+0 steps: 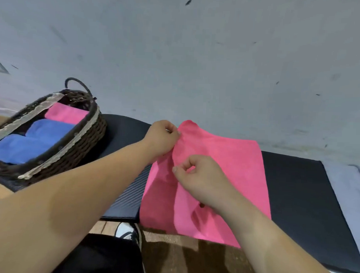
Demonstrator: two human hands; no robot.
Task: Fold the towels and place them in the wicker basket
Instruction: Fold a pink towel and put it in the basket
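A pink towel (231, 168) lies spread on the black table (295, 191), its near edge hanging over the front. My left hand (161, 138) pinches the towel's far left corner, lifted a little off the table. My right hand (196, 175) rests over the towel's left middle with fingers curled, pinching a fold of the cloth. The dark wicker basket (87, 141) with a pale lace rim stands at the left. Inside it lie a folded pink towel (66, 113) and two folded blue towels (32, 141).
A grey wall (198, 55) rises directly behind the table. Brown patterned floor (181, 257) and a shoe (129, 231) show below the table's front edge. Bare black tabletop stretches to the right of the pink towel.
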